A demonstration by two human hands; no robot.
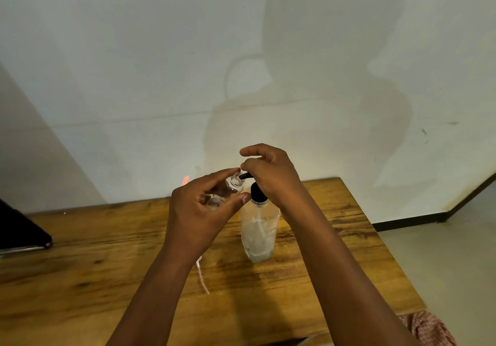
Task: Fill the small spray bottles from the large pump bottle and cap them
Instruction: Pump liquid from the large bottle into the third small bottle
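- Nearest me, my forearms run up over the wooden table (80,278); a thin white cord or tube (201,278) lies on it just left of the large pump bottle (259,234), which I take as my landmark.
- The large pump bottle stands upright mid-table, clear, with only a little liquid low down, as far as I can tell.
- Above it, my right hand (271,176) rests on the black pump head (257,191), fingers curled over the top and the spout.
- Just left of the pump head, my left hand (200,206) holds a small spray bottle (228,190), thumb and fingers wrapped round it, its open neck touching the spout tip.
- I judge filling is underway: this bottle is uncapped, its fill level unreadable. Capping remains; other small bottles and caps I cannot see.
- Far left of the landmark, a dark flat object (21,235) sits at the table edge.
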